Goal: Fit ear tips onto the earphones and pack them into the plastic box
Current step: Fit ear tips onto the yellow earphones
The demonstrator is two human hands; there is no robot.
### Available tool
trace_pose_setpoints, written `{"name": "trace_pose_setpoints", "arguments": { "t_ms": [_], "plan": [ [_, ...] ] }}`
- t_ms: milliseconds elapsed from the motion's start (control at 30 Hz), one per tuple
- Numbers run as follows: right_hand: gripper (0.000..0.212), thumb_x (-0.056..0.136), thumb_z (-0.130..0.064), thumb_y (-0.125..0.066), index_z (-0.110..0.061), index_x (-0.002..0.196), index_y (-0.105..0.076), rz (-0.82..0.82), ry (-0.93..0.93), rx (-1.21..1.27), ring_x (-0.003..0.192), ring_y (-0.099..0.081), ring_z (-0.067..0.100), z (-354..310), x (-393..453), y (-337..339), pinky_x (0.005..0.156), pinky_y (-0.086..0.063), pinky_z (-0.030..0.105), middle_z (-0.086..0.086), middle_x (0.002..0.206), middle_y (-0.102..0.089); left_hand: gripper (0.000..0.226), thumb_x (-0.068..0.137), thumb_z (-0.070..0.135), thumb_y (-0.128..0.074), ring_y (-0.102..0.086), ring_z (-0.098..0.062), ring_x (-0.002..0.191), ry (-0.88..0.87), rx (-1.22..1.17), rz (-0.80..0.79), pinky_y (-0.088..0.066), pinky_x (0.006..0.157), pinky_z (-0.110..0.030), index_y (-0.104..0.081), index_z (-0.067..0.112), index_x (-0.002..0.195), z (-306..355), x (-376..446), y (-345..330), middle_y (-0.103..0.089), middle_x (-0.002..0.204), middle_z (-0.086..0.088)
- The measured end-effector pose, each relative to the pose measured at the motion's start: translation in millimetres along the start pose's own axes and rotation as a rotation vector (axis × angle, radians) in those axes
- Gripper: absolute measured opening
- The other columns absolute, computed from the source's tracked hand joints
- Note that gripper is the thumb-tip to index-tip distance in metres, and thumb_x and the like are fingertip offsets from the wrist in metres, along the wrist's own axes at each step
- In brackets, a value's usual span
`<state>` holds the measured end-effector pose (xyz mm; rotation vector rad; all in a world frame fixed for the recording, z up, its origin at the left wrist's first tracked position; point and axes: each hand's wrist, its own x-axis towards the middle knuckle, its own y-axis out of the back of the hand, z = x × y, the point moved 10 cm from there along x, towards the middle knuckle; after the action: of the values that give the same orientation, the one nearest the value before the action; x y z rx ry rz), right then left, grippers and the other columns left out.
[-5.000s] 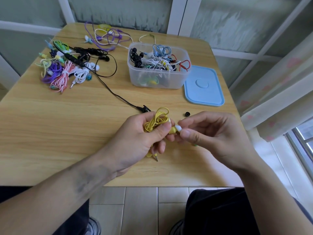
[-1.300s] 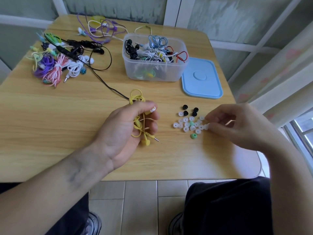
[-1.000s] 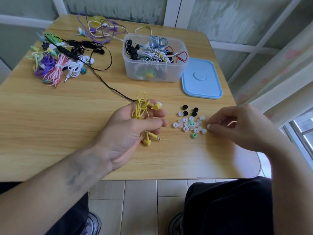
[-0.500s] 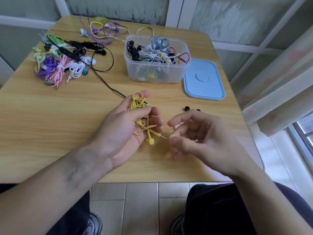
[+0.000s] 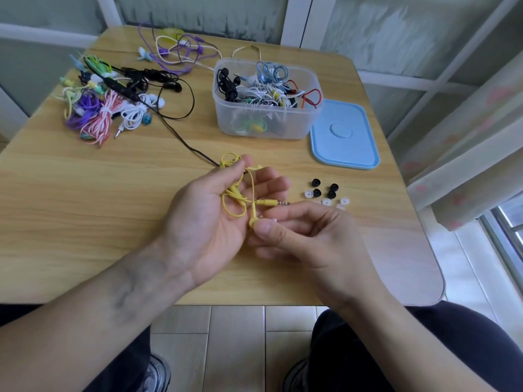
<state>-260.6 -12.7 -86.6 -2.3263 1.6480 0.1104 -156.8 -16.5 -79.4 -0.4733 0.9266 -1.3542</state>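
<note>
Head | left hand (image 5: 218, 210) grips yellow earphones (image 5: 240, 193) | right hand (image 5: 305, 236) pinches earbud (image 5: 252, 222) | loose ear tips (image 5: 325, 193) beside | lid (image 5: 343, 134) touching plastic box (image 5: 267, 120)

I count four black ear tips (image 5: 315, 182) and four clear ear tips (image 5: 308, 194) on the counter (image 5: 85, 210), one plastic box (image 5: 266, 120), one blue lid (image 5: 343, 137), and one yellow earphone set (image 5: 240, 193) in my fingers (image 5: 271, 176).

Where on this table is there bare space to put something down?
Bare wood lies left of the left hand, below the earphone pile. Crowded: the far edge, around the plastic box and blue lid, and the ear tips.
</note>
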Motion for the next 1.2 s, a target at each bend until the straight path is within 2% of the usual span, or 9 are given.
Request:
{"name": "trace_pose_setpoints", "arguments": {
  "t_ms": [133, 267, 400, 533, 700, 833, 933, 1033, 1200],
  "plan": [
    [0.018, 0.060, -0.017, -0.088, -0.012, 0.072, -0.076, 0.128, 0.138, -0.174, 0.069, -0.074, 0.025, -19, -1, 19, 0.079, -0.059, 0.047, 0.011, 0.076, -0.076, 0.045, 0.079, 0.005, -0.062, -0.066, -0.031, 0.093, -0.101, 0.214, -0.055, -0.054, 0.079, -0.038, -0.048, 0.009, 0.121, 7, 0, -2, -0.065, 0.091, -0.015],
    [0.018, 0.063, -0.007, -0.089, -0.010, 0.066, -0.072, 0.213, 0.304, -0.255, 0.062, -0.069, 0.016, -47, -5, 41, 0.068, -0.056, 0.032, 0.002, 0.071, -0.073, 0.049, 0.079, 0.011, -0.067, -0.064, -0.034, 0.098, -0.280, 0.665, -0.135, -0.053, 0.087, -0.039, -0.051, 0.018, 0.125, 20, -6, -11, -0.067, 0.094, -0.011],
    [0.019, 0.063, -0.010, -0.089, -0.011, 0.067, -0.070, 0.231, 0.466, -0.347, 0.065, -0.069, 0.010, -62, -12, 41, 0.065, -0.054, 0.019, -0.003, 0.073, -0.073, 0.039, 0.077, 0.016, -0.077, -0.067, -0.016, 0.077, -0.303, 0.883, -0.177, -0.057, 0.076, -0.026, -0.060, 0.013, 0.113, 21, -11, -20, -0.070, 0.085, -0.004],
    [0.020, 0.065, -0.011, -0.089, -0.010, 0.069, -0.069, 0.176, 0.520, -0.410, 0.065, -0.068, 0.013, -61, -12, 33, 0.065, -0.055, 0.022, -0.004, 0.075, -0.072, 0.028, 0.077, 0.009, -0.074, -0.064, -0.012, 0.063, -0.302, 0.897, -0.138, -0.054, 0.062, -0.021, -0.064, 0.006, 0.104, 20, -11, -18, -0.068, 0.077, -0.007],
    [0.023, 0.060, -0.020, -0.086, -0.008, 0.072, -0.071, 0.131, 0.465, -0.356, 0.068, -0.070, 0.015, -60, -6, 33, 0.069, -0.056, 0.023, 0.001, 0.078, -0.074, 0.023, 0.073, 0.015, -0.073, -0.064, -0.014, 0.059, -0.258, 0.850, -0.150, -0.054, 0.062, -0.022, -0.068, 0.006, 0.094, 14, -9, -15, -0.072, 0.085, -0.006],
    [0.021, 0.059, -0.014, -0.084, -0.009, 0.076, -0.073, 0.114, 0.413, -0.256, 0.076, -0.072, 0.015, -58, -3, 35, 0.070, -0.058, 0.025, 0.004, 0.082, -0.075, 0.017, 0.072, 0.014, -0.071, -0.062, -0.015, 0.054, -0.253, 0.762, -0.141, -0.053, 0.057, -0.020, -0.068, 0.005, 0.086, 14, -7, -12, -0.071, 0.080, -0.006],
    [0.022, 0.063, -0.013, -0.080, -0.006, 0.082, -0.073, 0.133, 0.321, -0.164, 0.067, -0.071, 0.017, -52, -1, 38, 0.061, -0.055, 0.021, 0.007, 0.075, -0.075, 0.018, 0.078, 0.017, -0.067, -0.059, -0.017, 0.054, -0.247, 0.777, -0.133, -0.050, 0.053, -0.022, -0.067, 0.005, 0.091, 15, -5, -10, -0.067, 0.069, -0.009],
    [0.020, 0.068, -0.012, -0.076, -0.006, 0.087, -0.074, 0.109, 0.260, -0.130, 0.066, -0.074, 0.030, -47, -1, 34, 0.061, -0.061, 0.033, 0.016, 0.073, -0.075, 0.016, 0.089, 0.019, -0.060, -0.054, -0.019, 0.052, -0.281, 0.851, -0.119, -0.047, 0.052, -0.023, -0.067, 0.006, 0.097, 17, -5, -10, -0.064, 0.067, -0.008],
    [0.030, 0.060, -0.015, -0.081, -0.011, 0.088, -0.071, 0.092, 0.237, -0.225, 0.060, -0.073, 0.028, -45, -2, 29, 0.057, -0.060, 0.032, 0.012, 0.067, -0.074, 0.018, 0.091, 0.024, -0.059, -0.047, -0.016, 0.047, -0.351, 0.937, -0.115, -0.043, 0.052, -0.024, -0.069, 0.011, 0.098, 21, -9, -14, -0.059, 0.062, -0.008]
  ]
}}
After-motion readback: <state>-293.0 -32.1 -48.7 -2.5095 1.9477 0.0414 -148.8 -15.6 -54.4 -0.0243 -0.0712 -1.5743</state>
